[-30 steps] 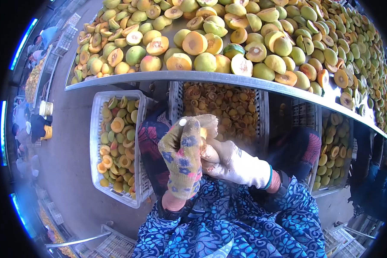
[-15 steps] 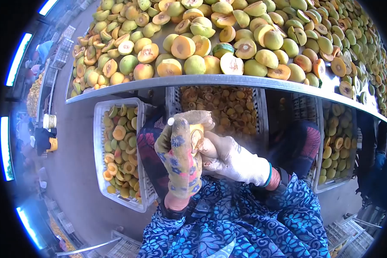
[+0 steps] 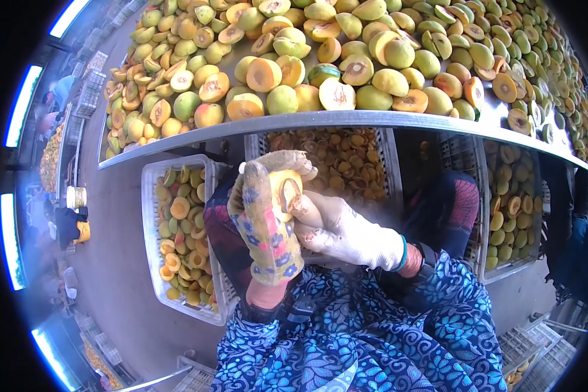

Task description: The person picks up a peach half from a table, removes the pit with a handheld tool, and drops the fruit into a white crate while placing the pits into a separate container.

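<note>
My left hand (image 3: 266, 219), in a flower-patterned glove, is wrapped round a peach half (image 3: 282, 185) with its cut face turned to the right. In a white glove, my right hand (image 3: 343, 228) is closed, thumb and fingers pressed against that face. A thin dark loop-shaped blade (image 3: 282, 194) shows at the hollow of the peach; its handle is hidden in my right hand. Both hands are over my lap, in front of a crate (image 3: 391, 171) of peach scraps below the table edge.
A metal table (image 3: 346, 119) heaped with halved peaches spans the far side. A white crate (image 3: 149, 215) of peach halves stands on the left, another crate (image 3: 482, 225) on the right. A white bucket (image 3: 76, 196) is farther left on the floor.
Both hands have shifted slightly left and up with the peach half. Its cut face is turned more into view, and the loop shows more plainly against it.
</note>
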A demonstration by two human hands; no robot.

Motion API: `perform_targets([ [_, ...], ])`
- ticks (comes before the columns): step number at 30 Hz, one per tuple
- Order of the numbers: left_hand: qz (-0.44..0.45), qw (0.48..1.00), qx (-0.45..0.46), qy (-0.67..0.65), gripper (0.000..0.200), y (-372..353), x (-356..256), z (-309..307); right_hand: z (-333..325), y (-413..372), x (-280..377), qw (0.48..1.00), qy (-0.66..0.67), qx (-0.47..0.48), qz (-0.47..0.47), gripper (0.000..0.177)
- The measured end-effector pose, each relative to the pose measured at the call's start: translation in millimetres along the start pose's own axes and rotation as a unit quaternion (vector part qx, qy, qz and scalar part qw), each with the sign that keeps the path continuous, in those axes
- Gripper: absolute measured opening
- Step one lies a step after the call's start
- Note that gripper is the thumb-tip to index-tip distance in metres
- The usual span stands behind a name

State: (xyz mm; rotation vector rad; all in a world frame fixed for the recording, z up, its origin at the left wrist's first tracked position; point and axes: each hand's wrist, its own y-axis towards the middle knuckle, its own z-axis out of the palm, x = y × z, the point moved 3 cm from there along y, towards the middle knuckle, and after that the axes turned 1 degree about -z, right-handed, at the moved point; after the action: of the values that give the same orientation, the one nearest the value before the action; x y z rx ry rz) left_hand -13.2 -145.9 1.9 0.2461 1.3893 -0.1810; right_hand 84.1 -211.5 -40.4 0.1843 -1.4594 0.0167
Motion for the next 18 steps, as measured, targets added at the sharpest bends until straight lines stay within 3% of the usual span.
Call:
perform_targets([
  [3, -0.03, 0.998, 0.016, -0.058, 0.048, -0.9, 4.3, -4.8, 3.8, -3.0, -3.0, 0.998, 0.055, 0.005, 0.001, 0.042],
  [5, -0.034, 0.999, 0.011, 0.02, 0.048, -4.6, -3.3, -3.1, 6.8, -3.3, -3.4, 0.989, 0.142, 0.006, 0.05, 0.043],
  [8, 0.026, 0.999, 0.017, 0.023, 0.044, -2.5, -1.4, -4.0, 3.2, -2.1, 11.2, 0.976, 0.174, 0.048, 0.121, 0.039],
  [11, 0.078, 0.996, 0.018, 0.041, 0.039, 2.6, -4.4, -2.0, 1.6, 2.6, 6.1, 0.993, 0.081, 0.049, 0.065, 0.033],
  [13, 0.024, 0.993, 0.059, 0.102, 0.041, 8.6, -6.3, -4.2, -0.5, -0.3, 14.9, 0.985, 0.115, 0.061, 0.113, 0.029],
  [15, -0.033, 0.994, 0.077, 0.074, 0.04, 13.8, -6.6, -3.3, -2.8, -3.5, 13.0, 0.973, 0.147, 0.075, 0.163, 0.026],
  [17, -0.138, 0.984, 0.113, 0.02, 0.04, 20.0, -3.3, -2.0, -3.5, -4.7, -3.5, 0.98, 0.078, 0.106, 0.151, 0.05],
  [18, -0.149, 0.978, 0.143, -0.012, 0.037, 24.0, 5.5, -3.2, -1.4, -5.3, -11.6, 0.979, 0.077, 0.107, 0.152, 0.05],
])
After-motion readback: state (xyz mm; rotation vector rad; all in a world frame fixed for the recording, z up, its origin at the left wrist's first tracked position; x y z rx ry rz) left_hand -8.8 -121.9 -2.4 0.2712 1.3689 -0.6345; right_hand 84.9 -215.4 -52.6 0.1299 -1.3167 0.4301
